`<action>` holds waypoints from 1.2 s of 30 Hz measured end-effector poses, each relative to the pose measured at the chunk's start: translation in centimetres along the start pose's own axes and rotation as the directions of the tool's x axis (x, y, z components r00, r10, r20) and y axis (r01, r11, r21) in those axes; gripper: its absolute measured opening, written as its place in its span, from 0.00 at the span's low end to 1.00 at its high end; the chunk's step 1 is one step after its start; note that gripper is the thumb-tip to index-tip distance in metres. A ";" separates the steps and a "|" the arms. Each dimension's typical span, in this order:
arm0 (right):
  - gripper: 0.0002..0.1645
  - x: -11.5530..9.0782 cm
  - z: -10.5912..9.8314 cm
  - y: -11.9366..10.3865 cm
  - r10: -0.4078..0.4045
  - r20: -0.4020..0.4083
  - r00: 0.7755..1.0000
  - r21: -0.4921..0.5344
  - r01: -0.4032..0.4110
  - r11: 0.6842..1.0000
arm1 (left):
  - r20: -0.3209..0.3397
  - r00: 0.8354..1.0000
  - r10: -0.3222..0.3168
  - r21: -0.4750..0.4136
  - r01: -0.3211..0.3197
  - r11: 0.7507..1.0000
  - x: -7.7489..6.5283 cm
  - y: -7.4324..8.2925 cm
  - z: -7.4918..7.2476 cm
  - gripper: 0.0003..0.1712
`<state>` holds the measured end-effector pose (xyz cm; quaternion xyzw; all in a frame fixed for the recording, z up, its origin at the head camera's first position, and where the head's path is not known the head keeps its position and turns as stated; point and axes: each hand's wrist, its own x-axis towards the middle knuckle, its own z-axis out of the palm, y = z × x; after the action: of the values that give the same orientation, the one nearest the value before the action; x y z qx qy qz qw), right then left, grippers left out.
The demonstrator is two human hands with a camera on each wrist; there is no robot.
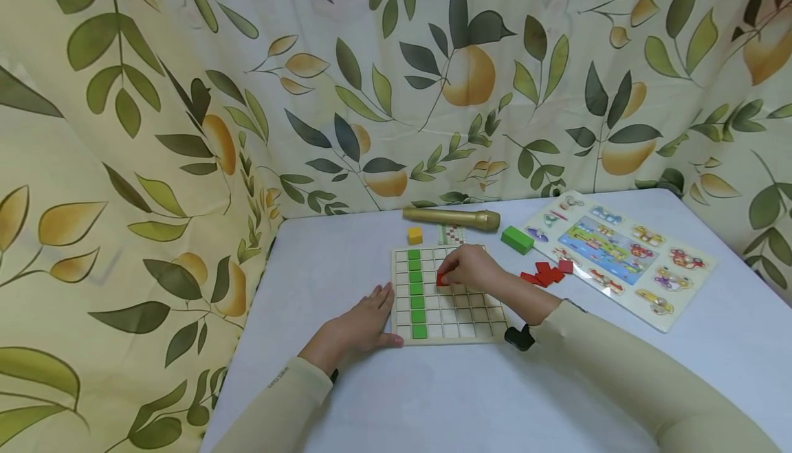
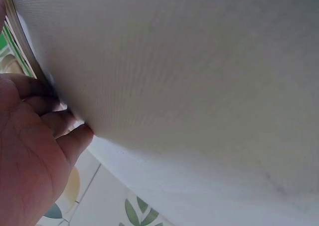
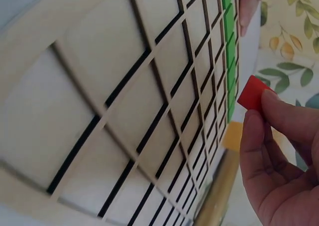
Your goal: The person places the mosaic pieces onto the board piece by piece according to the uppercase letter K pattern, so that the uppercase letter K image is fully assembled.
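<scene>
A wooden grid board (image 1: 473, 337) lies on the table, with a column of green square tiles (image 1: 418, 316) filling cells near its left side. Between thumb and fingers my right hand (image 1: 473, 267) pinches a red square tile (image 3: 253, 93), held just over the board's upper middle cells. My left hand (image 1: 366, 321) rests at the board's left edge, fingers extended along it and thumb at the lower left corner. In the left wrist view, the left hand's fingers (image 2: 75, 136) touch the white cloth beside the board.
Loose red tiles (image 1: 544, 274) lie right of the board, near a green block (image 1: 517, 240). Behind the board are a yellow block (image 1: 414, 235) and a gold microphone (image 1: 452, 218). A picture puzzle board (image 1: 650, 302) lies at the right. Patterned curtains (image 1: 247, 95) border the table.
</scene>
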<state>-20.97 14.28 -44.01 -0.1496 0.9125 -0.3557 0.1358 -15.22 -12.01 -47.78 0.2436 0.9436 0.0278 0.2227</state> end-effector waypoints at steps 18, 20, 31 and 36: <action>0.02 2.0 2.7 -0.2 -0.028 0.045 0.999 -0.003 0.028 1.000 | -0.003 1.000 0.010 0.008 -0.010 1.000 -0.2 0.0 -0.2 0.62; 0.03 2.1 2.8 -0.1 -0.032 0.051 0.998 -0.004 0.032 0.999 | -0.005 1.000 0.011 0.009 -0.011 1.000 -0.1 0.0 -0.2 0.62; 0.02 2.4 3.1 0.2 -0.056 0.044 0.997 -0.074 0.060 0.995 | 0.001 1.000 0.014 0.008 -0.014 1.000 -0.2 -0.1 -0.2 0.62; 0.03 2.6 3.2 0.3 -0.068 0.042 0.997 -0.088 0.072 0.994 | 0.002 1.000 0.014 0.005 -0.014 1.000 -0.2 -0.1 -0.3 0.62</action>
<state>-22.26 11.60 -46.89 -0.1945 0.9189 -0.3160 0.1342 -15.25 -12.14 -47.45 0.2508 0.9417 0.0268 0.2227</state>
